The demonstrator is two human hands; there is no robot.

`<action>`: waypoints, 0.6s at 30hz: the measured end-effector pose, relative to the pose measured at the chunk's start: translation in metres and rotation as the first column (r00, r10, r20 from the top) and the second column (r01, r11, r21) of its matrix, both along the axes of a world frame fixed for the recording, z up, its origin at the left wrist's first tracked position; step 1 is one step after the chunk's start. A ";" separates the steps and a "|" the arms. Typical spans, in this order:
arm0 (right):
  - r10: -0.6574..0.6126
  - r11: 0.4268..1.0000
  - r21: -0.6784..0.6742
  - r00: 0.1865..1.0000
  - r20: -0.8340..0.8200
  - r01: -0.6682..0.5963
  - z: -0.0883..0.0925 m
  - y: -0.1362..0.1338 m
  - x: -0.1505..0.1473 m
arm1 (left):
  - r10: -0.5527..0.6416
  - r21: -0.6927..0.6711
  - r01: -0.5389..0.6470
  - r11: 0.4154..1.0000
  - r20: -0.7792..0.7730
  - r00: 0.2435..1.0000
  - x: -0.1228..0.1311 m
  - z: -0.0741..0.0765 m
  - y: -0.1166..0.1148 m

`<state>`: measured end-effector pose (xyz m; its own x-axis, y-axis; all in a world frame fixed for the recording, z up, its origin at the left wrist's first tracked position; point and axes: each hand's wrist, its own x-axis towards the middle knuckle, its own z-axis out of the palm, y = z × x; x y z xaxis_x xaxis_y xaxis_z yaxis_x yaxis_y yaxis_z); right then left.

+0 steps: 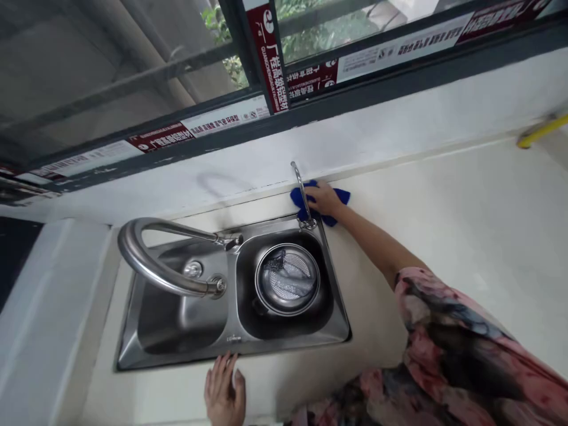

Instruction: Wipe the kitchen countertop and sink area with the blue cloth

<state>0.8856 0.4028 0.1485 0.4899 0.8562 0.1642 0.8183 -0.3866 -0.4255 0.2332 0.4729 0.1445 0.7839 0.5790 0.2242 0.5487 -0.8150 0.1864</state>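
Right grip (326, 200) is palm-down on a blue microfiber cloth (316, 202), on the surface (444, 207) at the back edge of the sink. Cloth sits under the palm and sticks out on both sides of the hand, bunched, not flat. Fingers point toward the wall and are close together. Can't tell if they're clamped on the cloth or just pressing down.

Cloth is just beside a slim chrome tap (302, 192); the fingers and cloth touch or nearly touch its stem, hard to tell from this angle. Floral pink-and-black sleeve (457, 337) covers the upper part of that arm.

Left grip (224, 390) is well apart from the cloth, at the front edge of a stainless double-bowl sink (233, 346). Fingers are apart and upright-ish, holding nothing, tips at or just short of the rim.

Sink: a big gooseneck faucet (146, 260) arcs over the bowl on the left side of the view. The other bowl, nearer the cloth, has a round perforated strainer basket (287, 279) with a crumpled grey item (284, 275) inside; can't tell what that is. Window frame (266, 100) with red-and-white printed labels runs along the top of the view, above the wall ledge.
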 end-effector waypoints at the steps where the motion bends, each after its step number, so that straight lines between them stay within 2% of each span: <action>1: -0.046 0.999 -0.005 0.999 0.010 0.046 0.000 -0.018 0.007 | 0.000 -0.002 0.000 1.000 0.002 1.000 0.000 0.000 0.000; 4: -0.200 0.979 -0.018 0.978 0.053 0.201 0.003 -0.077 0.029 | 0.003 -0.009 -0.003 1.000 0.014 1.000 0.001 -0.002 0.001; 6: -0.348 0.936 -0.028 0.933 0.092 0.351 0.005 -0.116 0.038 | 0.005 -0.011 -0.005 1.000 0.024 1.000 0.001 -0.004 0.001; 8: -0.514 0.852 -0.037 0.848 0.128 0.522 0.006 -0.149 0.043 | 0.006 -0.010 -0.006 1.000 0.035 0.999 0.002 -0.006 0.001; 10: -0.635 0.761 -0.045 0.757 0.153 0.647 0.006 -0.170 0.041 | 0.013 -0.005 -0.013 1.000 0.044 0.999 0.003 -0.007 0.001; 12: -0.697 0.699 -0.054 0.695 0.177 0.714 0.006 -0.177 0.035 | 0.021 0.003 -0.021 1.000 0.049 0.999 0.004 -0.009 0.001; 14: -0.717 0.672 -0.053 0.666 0.207 0.739 0.006 -0.171 0.026 | 0.019 0.015 -0.020 1.000 0.060 0.998 0.005 -0.009 0.000; 16: -0.691 0.695 -0.050 0.685 0.231 0.718 0.006 -0.156 0.018 | 0.015 0.022 -0.017 1.000 0.066 0.998 0.005 -0.008 -0.002; 18: -0.608 0.772 -0.055 0.761 0.224 0.633 0.005 -0.136 0.012 | 0.020 0.024 -0.022 0.999 0.061 0.998 0.006 -0.007 -0.003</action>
<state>0.8972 0.2669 0.1535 0.8919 0.3934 0.2228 0.4379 -0.8743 -0.2094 0.2391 0.4703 0.1373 0.7561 0.5890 0.2854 0.5541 -0.8081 0.2000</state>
